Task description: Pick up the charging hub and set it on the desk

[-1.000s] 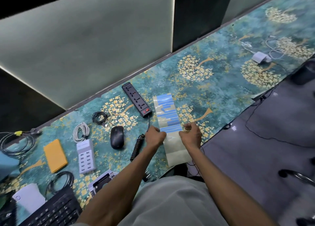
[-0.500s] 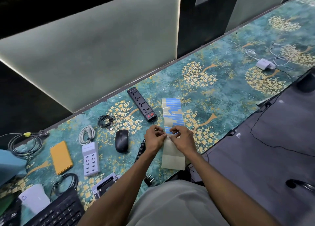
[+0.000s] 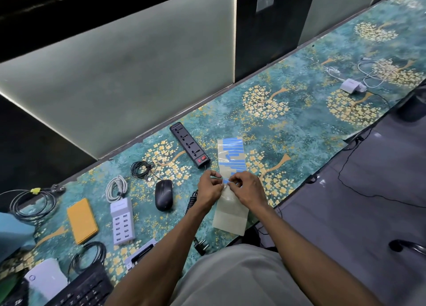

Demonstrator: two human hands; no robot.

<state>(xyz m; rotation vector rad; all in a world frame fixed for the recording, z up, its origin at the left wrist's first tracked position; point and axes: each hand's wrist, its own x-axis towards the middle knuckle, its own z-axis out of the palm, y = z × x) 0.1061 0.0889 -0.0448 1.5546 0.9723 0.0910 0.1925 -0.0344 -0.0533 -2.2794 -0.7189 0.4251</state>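
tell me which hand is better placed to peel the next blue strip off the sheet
Probably the right hand: its fingertips pinch a blue strip at the sheet's middle. The left hand pinches the sheet beside it, seemingly steadying it.

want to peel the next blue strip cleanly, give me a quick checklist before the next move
1. Both hands on the sheet: ok. The left hand and the right hand meet over the backing sheet.
2. Fingers pinching a blue strip: ok, a small blue piece shows between the fingertips.
3. Strip corner lifted free: cannot tell, fingers hide it.
4. Sheet lying flat on the table: not ok, its near end overhangs the table edge.
5. Power strip apart from the sheet: ok, beside it, not touching.
6. More strips left: ok, rows of blue remain on the far half.
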